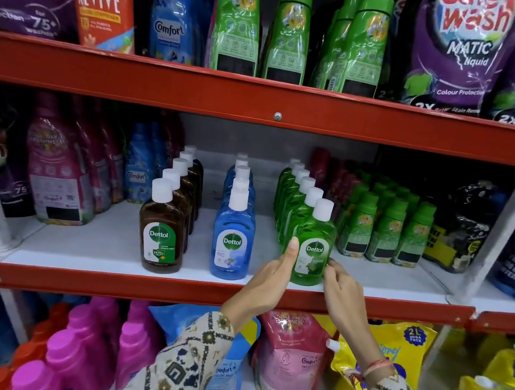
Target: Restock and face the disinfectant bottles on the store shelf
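Observation:
Three rows of Dettol bottles with white caps stand on the white middle shelf [93, 248], labels facing out. The front brown bottle [161, 232] leads the left row and the front blue bottle [232, 242] the middle row. At the right, the front green bottle [312, 247] stands upright at the shelf's front edge. My left hand [268, 277] grips its left side, thumb up against the bottle. My right hand [340, 284] touches its lower right corner with the fingertips.
Pink and blue softener bottles [60, 176] stand left of the Dettol rows, small green bottles [385, 229] to the right. A red shelf rail [146, 286] runs along the front. Detergent pouches fill the shelves above and below.

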### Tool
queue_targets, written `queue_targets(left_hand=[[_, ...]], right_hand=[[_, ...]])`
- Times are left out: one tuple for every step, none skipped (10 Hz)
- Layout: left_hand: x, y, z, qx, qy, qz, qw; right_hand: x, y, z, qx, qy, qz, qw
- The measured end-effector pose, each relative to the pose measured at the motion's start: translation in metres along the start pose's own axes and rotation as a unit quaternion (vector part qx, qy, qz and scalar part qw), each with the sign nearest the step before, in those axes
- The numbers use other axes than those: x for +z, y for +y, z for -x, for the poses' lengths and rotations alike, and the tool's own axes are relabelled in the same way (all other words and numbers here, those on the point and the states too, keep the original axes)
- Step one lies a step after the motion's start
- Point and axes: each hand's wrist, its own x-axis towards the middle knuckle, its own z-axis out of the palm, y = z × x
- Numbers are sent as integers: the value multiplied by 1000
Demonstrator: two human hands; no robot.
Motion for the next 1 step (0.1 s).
queue_targets(left_hand=[[-3, -5, 8, 57, 54, -51, 996]], right_hand=[[-11, 2, 2, 3, -1, 9, 1000]])
